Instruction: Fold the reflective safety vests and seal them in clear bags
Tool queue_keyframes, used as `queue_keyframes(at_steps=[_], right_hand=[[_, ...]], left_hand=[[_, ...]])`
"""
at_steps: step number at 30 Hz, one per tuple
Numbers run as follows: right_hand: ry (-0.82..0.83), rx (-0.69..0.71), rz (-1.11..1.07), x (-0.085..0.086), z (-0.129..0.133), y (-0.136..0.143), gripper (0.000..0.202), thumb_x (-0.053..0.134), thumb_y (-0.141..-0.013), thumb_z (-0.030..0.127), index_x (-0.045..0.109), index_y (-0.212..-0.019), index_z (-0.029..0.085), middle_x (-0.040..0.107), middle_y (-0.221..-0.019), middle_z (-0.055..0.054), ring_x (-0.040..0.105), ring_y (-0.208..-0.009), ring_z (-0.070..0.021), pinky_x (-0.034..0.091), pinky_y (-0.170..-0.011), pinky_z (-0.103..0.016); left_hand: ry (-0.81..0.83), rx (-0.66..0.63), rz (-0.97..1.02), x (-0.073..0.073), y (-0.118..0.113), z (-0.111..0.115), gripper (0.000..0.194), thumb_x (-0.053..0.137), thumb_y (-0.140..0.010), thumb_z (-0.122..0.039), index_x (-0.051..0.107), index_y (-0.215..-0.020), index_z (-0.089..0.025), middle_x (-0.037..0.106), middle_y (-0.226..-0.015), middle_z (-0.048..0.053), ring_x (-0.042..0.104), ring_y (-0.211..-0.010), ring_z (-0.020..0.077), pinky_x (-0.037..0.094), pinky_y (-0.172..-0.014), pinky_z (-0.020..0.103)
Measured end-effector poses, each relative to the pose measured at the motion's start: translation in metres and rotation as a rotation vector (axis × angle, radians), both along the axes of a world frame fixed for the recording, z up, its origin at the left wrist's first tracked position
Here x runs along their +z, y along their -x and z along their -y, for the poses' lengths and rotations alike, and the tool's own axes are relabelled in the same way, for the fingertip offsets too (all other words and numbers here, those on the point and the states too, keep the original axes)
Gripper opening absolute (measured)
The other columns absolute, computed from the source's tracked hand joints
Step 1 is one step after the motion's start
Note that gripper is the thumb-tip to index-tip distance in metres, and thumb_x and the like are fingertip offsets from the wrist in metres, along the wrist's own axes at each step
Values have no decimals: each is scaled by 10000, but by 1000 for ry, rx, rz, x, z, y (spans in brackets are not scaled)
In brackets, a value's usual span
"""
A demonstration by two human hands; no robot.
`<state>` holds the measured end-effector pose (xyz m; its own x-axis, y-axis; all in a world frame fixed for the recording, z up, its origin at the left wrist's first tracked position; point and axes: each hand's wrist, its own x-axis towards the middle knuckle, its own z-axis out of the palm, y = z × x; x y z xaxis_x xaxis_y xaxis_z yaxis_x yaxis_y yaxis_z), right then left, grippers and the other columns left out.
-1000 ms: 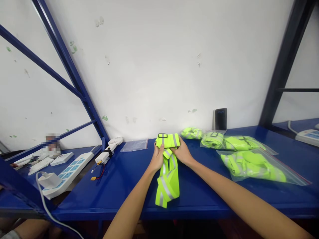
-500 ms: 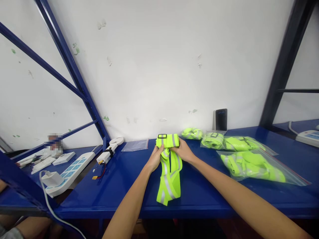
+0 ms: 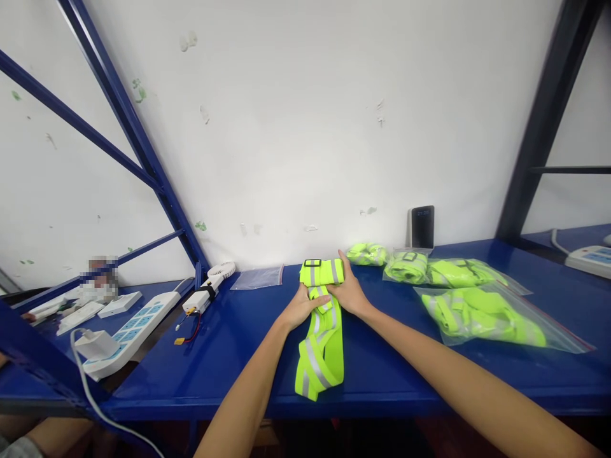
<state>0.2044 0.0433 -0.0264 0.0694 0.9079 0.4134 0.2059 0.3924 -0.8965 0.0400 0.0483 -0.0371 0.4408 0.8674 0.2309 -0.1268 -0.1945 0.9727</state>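
A neon-yellow reflective belt (image 3: pixel 319 356) with silver stripes lies at the middle of the blue table. Its far end is wound into a flat bundle with a black buckle on top, and the loose straps trail toward the front edge. My left hand (image 3: pixel 300 306) grips the belt just below the bundle, thumb laid across the strap. On the other side, my right hand (image 3: pixel 351 291) holds the bundle's right lower edge, with a finger pointing up along its side. The fingers beneath the bundle are hidden.
Bagged yellow belts (image 3: pixel 482 317) lie to the right, near a dark phone-like device (image 3: pixel 422 228) against the wall. A flat clear bag (image 3: pixel 258 277), a white fan (image 3: pixel 222 270) and a power strip (image 3: pixel 133 331) are on the left. Part of another person shows at lower left.
My left thumb has moved across the strap below the bundle. My right hand has shifted, its finger now pointing up beside the bundle. The loose straps have swung slightly left.
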Motion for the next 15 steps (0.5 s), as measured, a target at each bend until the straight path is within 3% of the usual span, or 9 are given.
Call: queue_keyframes(at_steps=[2,5,7,9,11,15], right_hand=[[-10,111,-62,0,0,1,972,624,-691,173,99,-1506,236,606,-1211,-82,607,-1068,-237,443,-968,-405],[11,243,-133,1,-2,2,882,612,-727,218,163,-1485,252,520,-1324,-79,525,-1198,-223,399,-1029,-384],[78,293,-166,1,-2,2,818,596,-763,278,187,-1472,262,563,-1244,-66,586,-1095,-220,459,-957,-374],[167,330,-190,3,-3,2,777,559,-817,369,160,-1474,259,637,-1006,-37,652,-801,-195,532,-768,-346],[214,326,-207,4,-3,2,736,543,-840,435,183,-1455,252,636,-836,-4,607,-597,-164,525,-615,-311],[261,242,-271,7,-4,3,569,622,-773,380,405,-1281,244,665,-908,-30,625,-667,-187,514,-564,-305]], left_hand=[[51,8,62,-2,-1,-1,814,798,-690,-255,357,-1373,-237,549,-1300,119,569,-1135,257,455,-980,430],[126,53,136,-3,-2,-3,759,817,-659,-239,424,-1307,-220,603,-1213,119,620,-1046,247,478,-941,433],[149,73,161,-3,-2,-3,748,834,-629,-224,452,-1272,-213,627,-1167,114,642,-998,248,494,-914,438],[158,82,167,-2,-3,-3,758,845,-606,-209,458,-1258,-211,639,-1148,116,656,-965,254,511,-884,444],[154,108,161,-2,-3,-3,772,852,-590,-192,459,-1254,-209,640,-1158,123,659,-970,260,520,-874,444],[139,147,146,-2,-4,-2,777,867,-546,-165,501,-1230,-198,647,-1170,130,654,-1002,277,520,-884,448]])
